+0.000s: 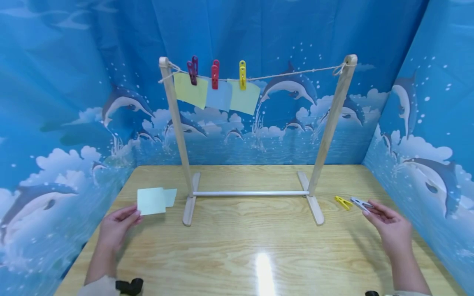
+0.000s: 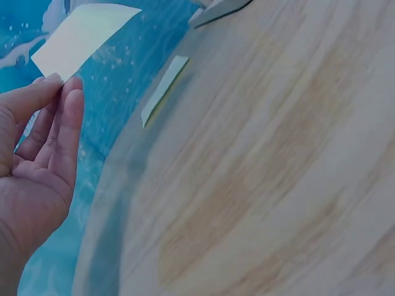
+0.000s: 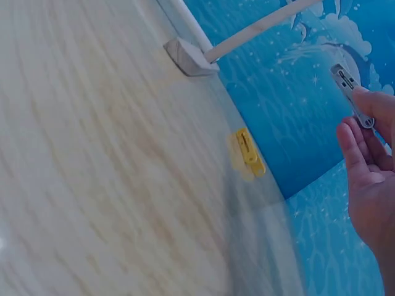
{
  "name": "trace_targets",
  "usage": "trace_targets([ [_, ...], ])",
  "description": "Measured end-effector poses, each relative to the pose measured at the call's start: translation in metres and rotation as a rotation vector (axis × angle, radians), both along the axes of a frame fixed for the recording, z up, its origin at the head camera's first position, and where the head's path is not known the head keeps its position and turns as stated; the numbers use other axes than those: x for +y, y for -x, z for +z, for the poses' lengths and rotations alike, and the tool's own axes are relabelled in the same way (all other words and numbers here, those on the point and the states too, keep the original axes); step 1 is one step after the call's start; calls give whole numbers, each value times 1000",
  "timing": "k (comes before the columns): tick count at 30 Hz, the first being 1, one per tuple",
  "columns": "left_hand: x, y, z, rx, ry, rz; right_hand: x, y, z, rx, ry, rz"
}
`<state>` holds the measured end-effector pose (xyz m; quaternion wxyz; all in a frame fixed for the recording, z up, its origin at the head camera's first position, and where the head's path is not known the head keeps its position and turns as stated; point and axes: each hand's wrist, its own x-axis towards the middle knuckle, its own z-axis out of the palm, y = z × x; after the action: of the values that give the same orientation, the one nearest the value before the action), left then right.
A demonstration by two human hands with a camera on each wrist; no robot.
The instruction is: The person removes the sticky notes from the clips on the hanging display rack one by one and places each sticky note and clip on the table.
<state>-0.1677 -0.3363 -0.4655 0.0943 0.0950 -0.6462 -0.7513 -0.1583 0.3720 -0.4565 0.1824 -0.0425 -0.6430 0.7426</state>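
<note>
My left hand point(image 1: 117, 227) pinches a pale green paper square point(image 1: 151, 201) by its lower left corner, above the table's left side. Behind it, another pale paper point(image 1: 170, 197) lies on the table; the left wrist view shows that loose paper point(image 2: 164, 91) apart from the held one. In my right hand point(image 1: 391, 228), thumb and fingers pinch a grey clothespin point(image 1: 360, 203) by one end, raised off the table. A yellow clothespin point(image 1: 343, 203) lies on the wood just left of it, also visible as the yellow clothespin point(image 3: 250, 152) in the right wrist view.
A wooden stand point(image 1: 333, 119) carries a string point(image 1: 296, 74) between two posts. From it hang yellow, blue and green papers point(image 1: 219, 96), held by a dark red clothespin point(image 1: 193, 70), a red clothespin point(image 1: 215, 75) and a yellow one. A white bar point(image 1: 252, 193) joins the feet. Dolphin-print curtains surround the table.
</note>
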Motion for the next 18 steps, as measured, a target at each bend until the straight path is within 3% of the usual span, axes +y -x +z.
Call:
trace_targets([
  [6,-11,0,-2,-92,-24,51,9,1,-13,-67,-42,-31],
  [11,-17,1,-4,-94,-84,69,14,1,-20,-157,-59,-43],
  [15,-20,4,-5,-94,-89,88,17,3,-28,-156,-71,-53],
  [18,-23,5,-5,-135,-56,107,18,5,-33,-132,-58,-61],
])
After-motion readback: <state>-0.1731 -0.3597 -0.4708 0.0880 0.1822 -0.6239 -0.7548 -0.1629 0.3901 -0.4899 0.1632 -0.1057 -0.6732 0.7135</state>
